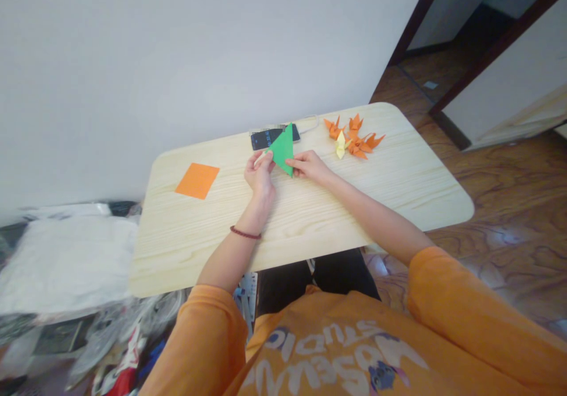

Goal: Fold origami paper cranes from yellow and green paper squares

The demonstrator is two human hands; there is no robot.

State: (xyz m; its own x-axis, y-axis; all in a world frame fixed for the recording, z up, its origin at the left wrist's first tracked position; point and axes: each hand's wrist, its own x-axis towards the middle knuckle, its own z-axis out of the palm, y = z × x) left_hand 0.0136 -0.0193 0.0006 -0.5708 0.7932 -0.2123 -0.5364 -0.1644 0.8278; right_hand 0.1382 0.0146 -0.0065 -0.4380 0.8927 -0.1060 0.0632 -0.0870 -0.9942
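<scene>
Green paper (283, 148) is pointing away, the left hand (260, 174) pinching its side corner, the right hand (307, 164) its long edge.

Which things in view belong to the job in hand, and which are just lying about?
In the job:
green paper, held by left hand and right hand

Lying about, untouched:
orange sheet, flat on the left of the table (perhaps related)
orange folded figures and yellow folded figure, at the right (perhaps related)
phone, partly behind the green paper
</scene>
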